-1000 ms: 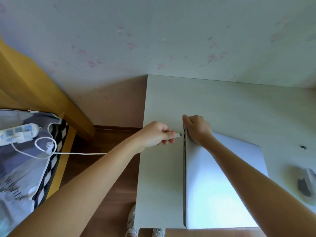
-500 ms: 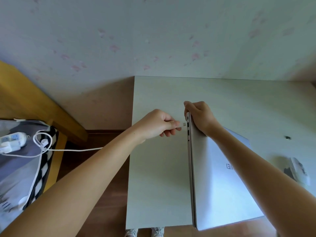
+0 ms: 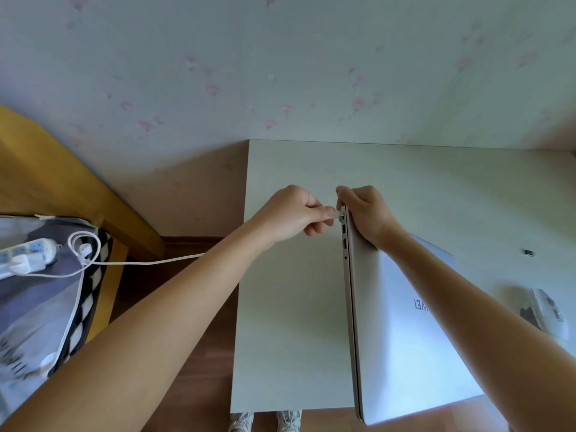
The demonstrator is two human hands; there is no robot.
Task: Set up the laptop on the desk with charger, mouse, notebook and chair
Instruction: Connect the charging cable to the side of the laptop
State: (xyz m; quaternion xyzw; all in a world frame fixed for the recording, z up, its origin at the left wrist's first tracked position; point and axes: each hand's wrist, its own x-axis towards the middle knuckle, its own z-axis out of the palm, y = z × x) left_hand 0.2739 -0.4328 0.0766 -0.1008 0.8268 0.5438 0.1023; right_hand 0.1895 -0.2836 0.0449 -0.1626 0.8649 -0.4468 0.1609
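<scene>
A closed silver laptop (image 3: 405, 344) lies on the white desk (image 3: 290, 307), its left edge raised so the side ports show. My right hand (image 3: 366, 213) grips the laptop's far left corner. My left hand (image 3: 296, 213) pinches the charger plug (image 3: 338, 214), whose tip touches the laptop's side at the top port. The white charger cable (image 3: 149, 262) runs left from under my arm to a loop on the bed. A white and grey mouse (image 3: 545, 310) sits on the desk at the right, partly behind my right arm.
A white power strip (image 3: 28, 252) with a plugged adapter lies on the grey bedding (image 3: 31, 307) at the left, beside a yellow wooden bed frame (image 3: 62, 182). A small dark item (image 3: 528, 252) rests on the desk's right. My shoes (image 3: 265, 422) show below the desk edge.
My right hand tilted the laptop's left edge up, exposing the ports. My left hand carried the plug right until it reached the laptop's side. The laptop's near end has slid past the desk's front edge.
</scene>
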